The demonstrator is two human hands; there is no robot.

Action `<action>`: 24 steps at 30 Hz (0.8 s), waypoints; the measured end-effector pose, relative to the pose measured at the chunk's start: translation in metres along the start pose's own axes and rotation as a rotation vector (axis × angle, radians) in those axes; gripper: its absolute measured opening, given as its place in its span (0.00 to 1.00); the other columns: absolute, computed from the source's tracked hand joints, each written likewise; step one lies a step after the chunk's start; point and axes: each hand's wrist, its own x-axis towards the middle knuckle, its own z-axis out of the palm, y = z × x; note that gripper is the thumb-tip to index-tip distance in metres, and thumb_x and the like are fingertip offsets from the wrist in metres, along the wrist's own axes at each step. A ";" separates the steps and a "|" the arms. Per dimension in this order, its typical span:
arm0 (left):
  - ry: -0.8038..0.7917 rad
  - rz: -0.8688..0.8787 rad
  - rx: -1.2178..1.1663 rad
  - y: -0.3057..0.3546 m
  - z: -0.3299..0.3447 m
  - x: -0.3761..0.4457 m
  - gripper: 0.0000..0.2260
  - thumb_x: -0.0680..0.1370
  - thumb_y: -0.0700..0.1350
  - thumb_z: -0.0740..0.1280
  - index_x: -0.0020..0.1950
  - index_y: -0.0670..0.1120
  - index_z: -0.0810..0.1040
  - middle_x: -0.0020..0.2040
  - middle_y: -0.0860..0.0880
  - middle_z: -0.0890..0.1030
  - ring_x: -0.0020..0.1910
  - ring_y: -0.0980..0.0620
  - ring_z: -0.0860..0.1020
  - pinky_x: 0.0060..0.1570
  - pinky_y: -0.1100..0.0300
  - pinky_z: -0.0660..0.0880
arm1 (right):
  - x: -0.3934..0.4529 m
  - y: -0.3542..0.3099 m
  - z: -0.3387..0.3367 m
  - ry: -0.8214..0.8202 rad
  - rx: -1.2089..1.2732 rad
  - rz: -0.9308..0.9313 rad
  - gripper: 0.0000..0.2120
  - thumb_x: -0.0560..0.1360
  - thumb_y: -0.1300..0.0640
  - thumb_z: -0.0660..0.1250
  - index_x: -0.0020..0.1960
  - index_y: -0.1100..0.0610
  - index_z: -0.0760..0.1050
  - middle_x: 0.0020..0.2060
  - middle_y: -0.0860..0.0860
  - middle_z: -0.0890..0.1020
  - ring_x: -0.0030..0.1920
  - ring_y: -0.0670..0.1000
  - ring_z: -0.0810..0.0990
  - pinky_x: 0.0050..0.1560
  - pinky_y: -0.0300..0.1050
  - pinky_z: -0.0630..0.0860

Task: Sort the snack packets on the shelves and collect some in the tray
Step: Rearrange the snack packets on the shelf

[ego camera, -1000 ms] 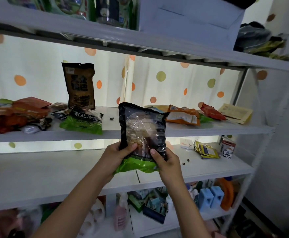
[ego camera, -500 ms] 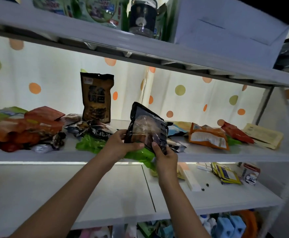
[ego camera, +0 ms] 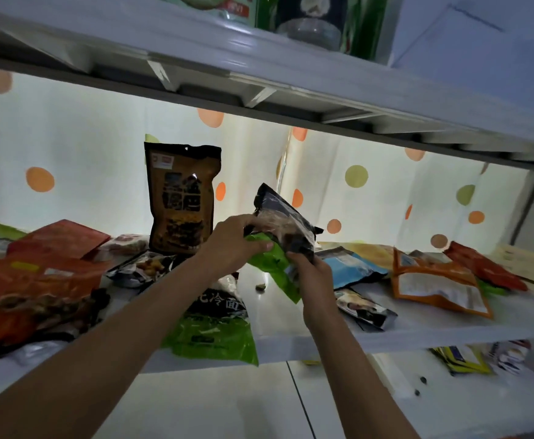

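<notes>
Both my hands hold a black and green snack packet (ego camera: 283, 223) tilted over the middle shelf (ego camera: 417, 331). My left hand (ego camera: 234, 245) grips its left side at the green end. My right hand (ego camera: 311, 274) grips the lower green end from below. A brown and black pouch (ego camera: 181, 198) stands upright behind my left hand. A second black and green packet (ego camera: 215, 334) lies flat at the shelf's front edge, under my left forearm. No tray is in view.
Red and orange packets (ego camera: 37, 280) pile up on the left of the shelf. Blue (ego camera: 351, 267), orange (ego camera: 436, 286) and red packets (ego camera: 484, 267) lie on the right. Yellow sachets (ego camera: 459, 359) sit on the lower shelf. The upper shelf (ego camera: 259, 71) hangs close overhead with jars.
My hands have carried the packet up from in front of the lower shelf to over the middle shelf and tilted it backward. The view has moved closer and upward.
</notes>
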 end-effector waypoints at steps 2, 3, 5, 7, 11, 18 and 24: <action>-0.062 0.037 0.054 -0.004 0.000 0.017 0.16 0.72 0.44 0.75 0.59 0.49 0.79 0.52 0.55 0.77 0.51 0.57 0.75 0.41 0.76 0.68 | 0.021 -0.003 0.003 -0.010 -0.009 0.002 0.05 0.74 0.56 0.70 0.45 0.58 0.81 0.37 0.54 0.82 0.38 0.52 0.79 0.40 0.44 0.74; -0.099 0.053 0.059 -0.005 0.000 0.024 0.17 0.71 0.43 0.76 0.58 0.50 0.79 0.50 0.58 0.77 0.49 0.58 0.75 0.40 0.78 0.68 | 0.032 -0.004 0.005 -0.019 -0.027 0.000 0.06 0.74 0.56 0.71 0.47 0.58 0.81 0.38 0.54 0.83 0.39 0.52 0.80 0.41 0.44 0.75; -0.149 0.060 0.078 -0.012 -0.001 0.039 0.21 0.68 0.41 0.78 0.58 0.53 0.78 0.50 0.60 0.78 0.49 0.60 0.77 0.46 0.76 0.72 | 0.056 -0.004 0.007 -0.036 -0.076 -0.006 0.07 0.73 0.54 0.72 0.48 0.57 0.80 0.38 0.52 0.82 0.38 0.48 0.79 0.38 0.38 0.74; -0.125 0.039 0.114 -0.022 0.003 0.054 0.24 0.67 0.40 0.79 0.61 0.50 0.78 0.55 0.52 0.81 0.53 0.53 0.79 0.54 0.60 0.77 | 0.079 -0.003 0.011 -0.062 -0.126 -0.022 0.07 0.73 0.55 0.74 0.47 0.56 0.79 0.36 0.49 0.81 0.36 0.45 0.79 0.33 0.34 0.73; -0.076 -0.026 0.258 -0.043 0.017 0.081 0.20 0.70 0.38 0.75 0.61 0.43 0.79 0.55 0.43 0.81 0.52 0.45 0.80 0.52 0.52 0.78 | 0.128 0.013 0.025 -0.132 -0.287 -0.020 0.13 0.71 0.53 0.75 0.48 0.62 0.82 0.37 0.56 0.83 0.35 0.52 0.81 0.37 0.45 0.78; -0.408 -0.129 0.831 -0.087 0.043 0.095 0.15 0.78 0.39 0.63 0.65 0.44 0.76 0.66 0.44 0.75 0.64 0.44 0.73 0.61 0.58 0.69 | 0.166 0.069 0.043 -0.340 -0.825 -0.065 0.19 0.72 0.46 0.72 0.56 0.58 0.79 0.49 0.56 0.84 0.51 0.57 0.81 0.49 0.48 0.77; -0.444 -0.099 1.044 -0.100 0.058 0.091 0.19 0.78 0.38 0.62 0.70 0.46 0.70 0.68 0.43 0.72 0.64 0.43 0.74 0.61 0.53 0.73 | 0.163 0.078 0.045 -0.328 -0.900 -0.104 0.18 0.75 0.46 0.68 0.59 0.56 0.78 0.55 0.57 0.83 0.55 0.57 0.80 0.53 0.48 0.75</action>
